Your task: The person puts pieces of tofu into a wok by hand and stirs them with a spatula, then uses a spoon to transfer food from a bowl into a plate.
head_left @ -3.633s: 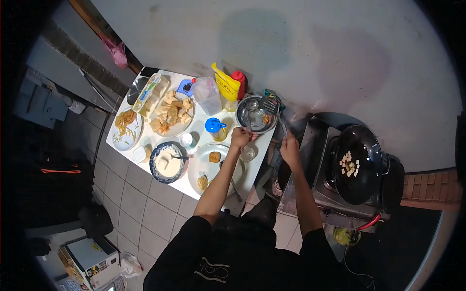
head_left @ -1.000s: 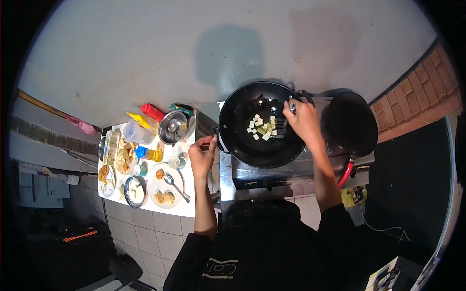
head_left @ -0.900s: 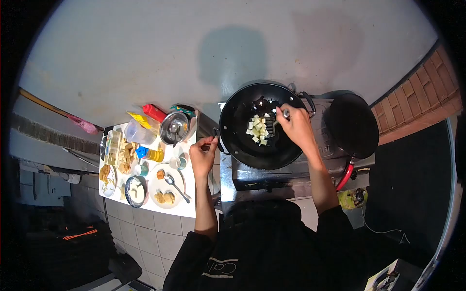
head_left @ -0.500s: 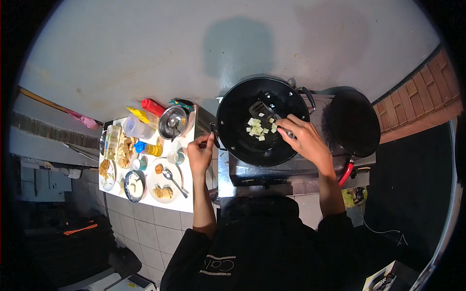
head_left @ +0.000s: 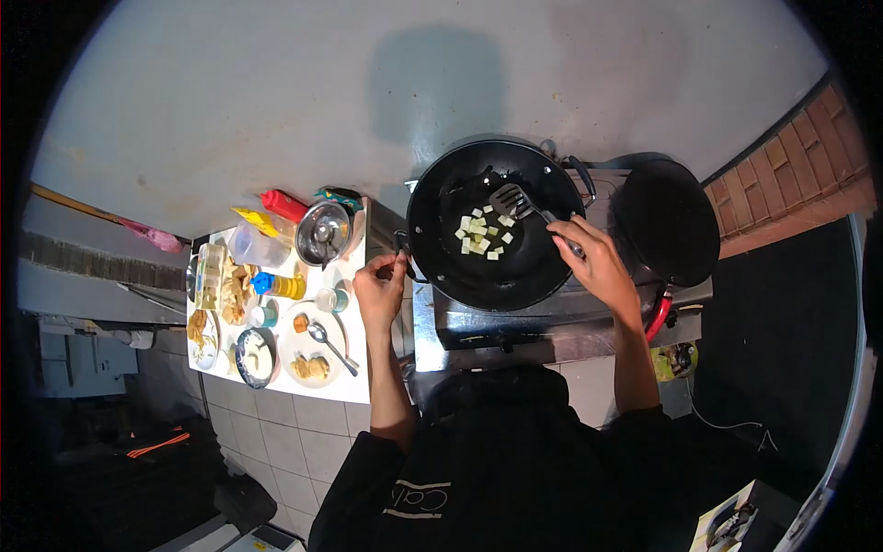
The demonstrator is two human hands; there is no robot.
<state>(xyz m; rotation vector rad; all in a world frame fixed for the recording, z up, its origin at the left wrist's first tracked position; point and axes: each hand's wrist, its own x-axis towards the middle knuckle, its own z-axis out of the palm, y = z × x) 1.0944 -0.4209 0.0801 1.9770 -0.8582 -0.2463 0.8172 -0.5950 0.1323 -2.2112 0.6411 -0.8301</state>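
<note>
A black two-handled wok (head_left: 478, 285) sits on the stove, with pale green diced cubes (head_left: 477, 230) spread in its middle. My right hand (head_left: 596, 260) is wrapped round the handle of a slotted spatula (head_left: 511, 200); the spatula's head is over the wok, just above and right of the cubes. At the wok's left side, my left hand (head_left: 380, 283) is closed on the wok's loop handle (head_left: 405, 244), its fingers partly hiding it.
Right of the wok lies a black frying pan (head_left: 670, 225) with a red handle. A white table (head_left: 285, 390) at left holds a steel bowl (head_left: 323, 232), a plate with a spoon (head_left: 324, 339), a blue-capped yellow bottle (head_left: 280, 284) and jars. The wall rises behind the stove.
My right hand has drawn the spatula slightly right, lifting its head away from the cubes. The cubes have shifted and lie more spread out. My left hand stays at the wok handle.
</note>
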